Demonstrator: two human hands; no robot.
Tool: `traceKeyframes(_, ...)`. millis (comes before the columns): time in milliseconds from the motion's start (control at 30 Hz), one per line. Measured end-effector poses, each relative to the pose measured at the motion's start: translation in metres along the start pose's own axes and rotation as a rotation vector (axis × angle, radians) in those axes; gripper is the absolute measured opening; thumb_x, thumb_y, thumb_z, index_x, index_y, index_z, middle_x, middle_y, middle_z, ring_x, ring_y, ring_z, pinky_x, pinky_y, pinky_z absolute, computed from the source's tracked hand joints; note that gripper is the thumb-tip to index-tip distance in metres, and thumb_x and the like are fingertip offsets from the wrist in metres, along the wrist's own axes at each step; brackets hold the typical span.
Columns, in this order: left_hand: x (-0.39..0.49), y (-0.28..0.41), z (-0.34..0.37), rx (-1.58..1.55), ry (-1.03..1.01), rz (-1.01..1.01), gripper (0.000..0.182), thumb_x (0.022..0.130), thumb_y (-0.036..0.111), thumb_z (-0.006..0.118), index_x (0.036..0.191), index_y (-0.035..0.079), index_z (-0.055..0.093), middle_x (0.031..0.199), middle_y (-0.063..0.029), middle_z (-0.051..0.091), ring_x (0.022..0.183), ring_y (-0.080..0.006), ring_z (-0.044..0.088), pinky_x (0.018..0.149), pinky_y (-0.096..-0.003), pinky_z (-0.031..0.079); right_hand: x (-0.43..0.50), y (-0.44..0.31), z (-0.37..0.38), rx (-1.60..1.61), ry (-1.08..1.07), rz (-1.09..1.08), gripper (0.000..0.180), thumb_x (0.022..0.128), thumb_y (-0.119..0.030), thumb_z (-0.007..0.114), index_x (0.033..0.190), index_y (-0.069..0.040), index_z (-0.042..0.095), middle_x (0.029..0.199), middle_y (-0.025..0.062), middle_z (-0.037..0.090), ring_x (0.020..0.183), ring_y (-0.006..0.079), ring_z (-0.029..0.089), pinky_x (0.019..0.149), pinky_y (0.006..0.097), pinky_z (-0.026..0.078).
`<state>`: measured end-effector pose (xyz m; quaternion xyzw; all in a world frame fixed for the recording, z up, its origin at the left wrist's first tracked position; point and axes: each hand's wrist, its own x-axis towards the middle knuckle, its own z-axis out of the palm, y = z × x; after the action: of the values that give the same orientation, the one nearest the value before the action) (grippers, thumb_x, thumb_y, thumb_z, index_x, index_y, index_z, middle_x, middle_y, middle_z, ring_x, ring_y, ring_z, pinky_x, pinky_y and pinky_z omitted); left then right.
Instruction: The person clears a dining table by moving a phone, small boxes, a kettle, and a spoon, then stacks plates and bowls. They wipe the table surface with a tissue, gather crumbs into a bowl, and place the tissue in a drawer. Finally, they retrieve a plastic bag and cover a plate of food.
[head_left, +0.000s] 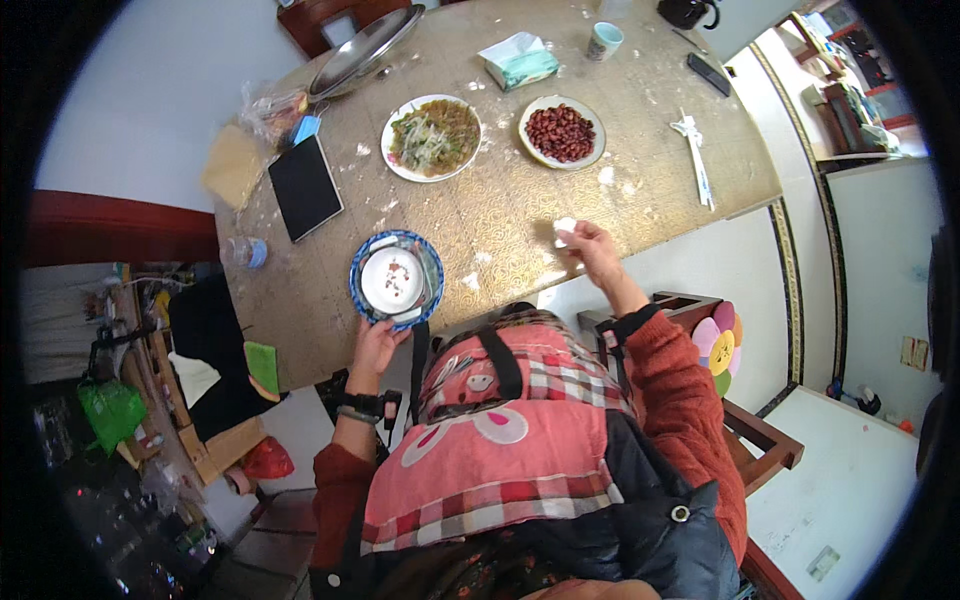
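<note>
My left hand grips the near rim of a blue-patterned bowl at the table's front edge. Nested inside that is a smaller white bowl with a few reddish-brown specks in it. To the right, my right hand pinches a crumpled white tissue just above the tabletop. Farther back are a plate of a shredded, noodle-like dish and a plate of red-skinned peanuts.
On the patterned table are a black tablet, tissue pack, paper cup, phone, wrapped chopsticks, glass lid and small plastic bottle. A wooden chair stands at right.
</note>
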<state>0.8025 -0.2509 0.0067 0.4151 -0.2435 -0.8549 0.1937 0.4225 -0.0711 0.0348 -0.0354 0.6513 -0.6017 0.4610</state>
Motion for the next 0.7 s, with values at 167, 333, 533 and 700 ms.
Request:
traceKeyframes(167, 0.005, -0.004, 0.014, -0.011, 0.039, 0.093, 0.053, 0.079, -0.006, 0.045, 0.127, 0.014, 0.034, 0.119, -0.0106, 0.05, 0.101, -0.0264, 0.055, 0.078, -0.0408, 0.052, 0.019, 0.0, -0.015, -0.39, 0.045, -0.28, 0.027, 0.071, -0.012, 0.072, 0.092, -0.002, 0.059, 0.076, 0.0043, 0.063, 0.064, 0.0114, 0.058, 0.06, 0.0239, 0.046)
traceKeyframes(333, 0.002, -0.006, 0.018, -0.112, 0.222, 0.113, 0.052, 0.077, -0.007, 0.047, 0.123, 0.013, 0.038, 0.116, -0.0105, 0.051, 0.096, -0.0263, 0.057, 0.078, -0.0419, 0.052, 0.038, 0.0, 0.023, -0.831, -0.076, -0.508, 0.035, 0.065, -0.014, 0.075, 0.095, -0.004, 0.06, 0.081, 0.0128, 0.062, 0.069, 0.0233, 0.059, 0.065, 0.0311, 0.048)
traceKeyframes(533, -0.004, -0.007, -0.009, -0.206, 0.296, 0.166, 0.05, 0.076, -0.008, 0.048, 0.121, 0.011, 0.04, 0.112, -0.0114, 0.053, 0.095, -0.0274, 0.058, 0.076, -0.0422, 0.053, 0.051, 0.023, 0.1, -1.07, -0.377, -0.672, 0.038, 0.068, -0.006, 0.065, 0.105, -0.003, 0.054, 0.099, 0.0165, 0.058, 0.098, 0.0327, 0.053, 0.086, 0.0389, 0.043)
traceKeyframes(700, -0.013, 0.0, -0.035, -0.221, 0.296, 0.148, 0.049, 0.076, -0.008, 0.046, 0.121, 0.012, 0.041, 0.114, -0.0112, 0.052, 0.096, -0.0278, 0.057, 0.075, -0.0417, 0.054, 0.048, 0.034, 0.123, -1.098, -0.504, -0.836, 0.04, 0.066, -0.005, 0.067, 0.105, -0.005, 0.054, 0.102, 0.0163, 0.057, 0.098, 0.0343, 0.053, 0.083, 0.0388, 0.046)
